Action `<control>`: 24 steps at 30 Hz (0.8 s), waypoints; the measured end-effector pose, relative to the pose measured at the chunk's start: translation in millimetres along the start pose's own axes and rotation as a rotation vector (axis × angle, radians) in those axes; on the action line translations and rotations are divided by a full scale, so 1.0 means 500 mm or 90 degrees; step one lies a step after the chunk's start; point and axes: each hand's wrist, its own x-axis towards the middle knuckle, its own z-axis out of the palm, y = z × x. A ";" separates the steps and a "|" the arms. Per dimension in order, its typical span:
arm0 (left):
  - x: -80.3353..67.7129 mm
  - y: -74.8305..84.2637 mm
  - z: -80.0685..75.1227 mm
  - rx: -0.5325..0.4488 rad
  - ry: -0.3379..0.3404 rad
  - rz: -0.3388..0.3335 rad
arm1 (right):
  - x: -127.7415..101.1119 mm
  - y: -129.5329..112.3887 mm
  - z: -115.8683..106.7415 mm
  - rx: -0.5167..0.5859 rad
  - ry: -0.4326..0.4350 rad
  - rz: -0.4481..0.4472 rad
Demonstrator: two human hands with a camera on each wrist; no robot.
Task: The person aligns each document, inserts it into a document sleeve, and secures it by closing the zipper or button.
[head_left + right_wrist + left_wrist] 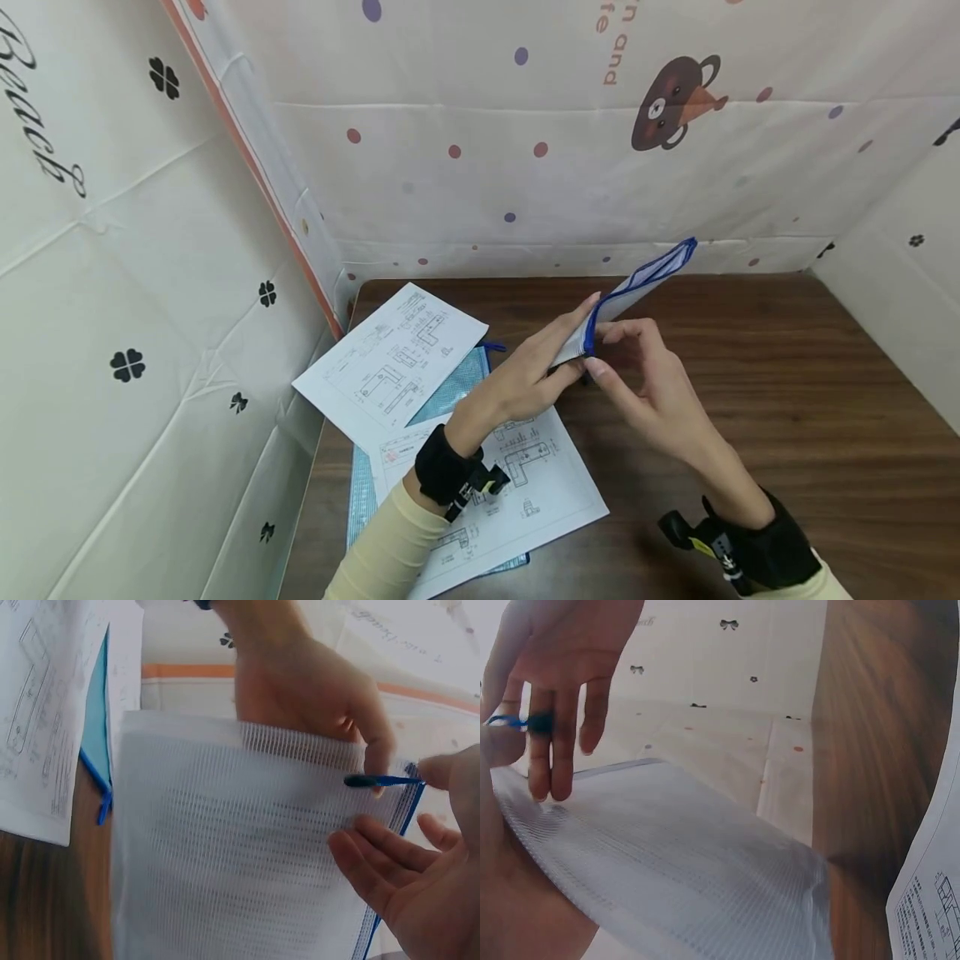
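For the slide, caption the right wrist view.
Two hands hold a white mesh zip pouch; the right hand pinches its blue zipper pull.

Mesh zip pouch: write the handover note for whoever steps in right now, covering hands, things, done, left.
Left hand: holds the white mesh zip pouch from behind, lifted above the wooden table.
Right hand: pinches the blue zipper pull at the pouch's corner.
Things: two printed drawing sheets lie on the table at the left, over a teal mesh pouch.
Done: white pouch picked up, zipper pull gripped.
Left: I cannot tell whether the zip is open or closed; the sheets are still outside both pouches.
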 end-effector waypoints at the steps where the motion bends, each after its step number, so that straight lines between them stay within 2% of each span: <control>1: 0.001 -0.001 0.001 -0.004 0.009 0.008 | 0.003 -0.003 0.001 -0.005 0.003 -0.003; 7: 0.007 -0.004 0.004 -0.003 0.045 0.049 | 0.016 -0.019 0.010 -0.063 0.013 -0.030; 13: 0.011 -0.009 0.008 0.002 0.076 0.081 | 0.027 -0.031 0.020 -0.090 0.033 -0.070; 24: 0.013 -0.011 0.020 -0.031 0.077 0.095 | 0.036 -0.033 0.016 -0.219 0.058 -0.131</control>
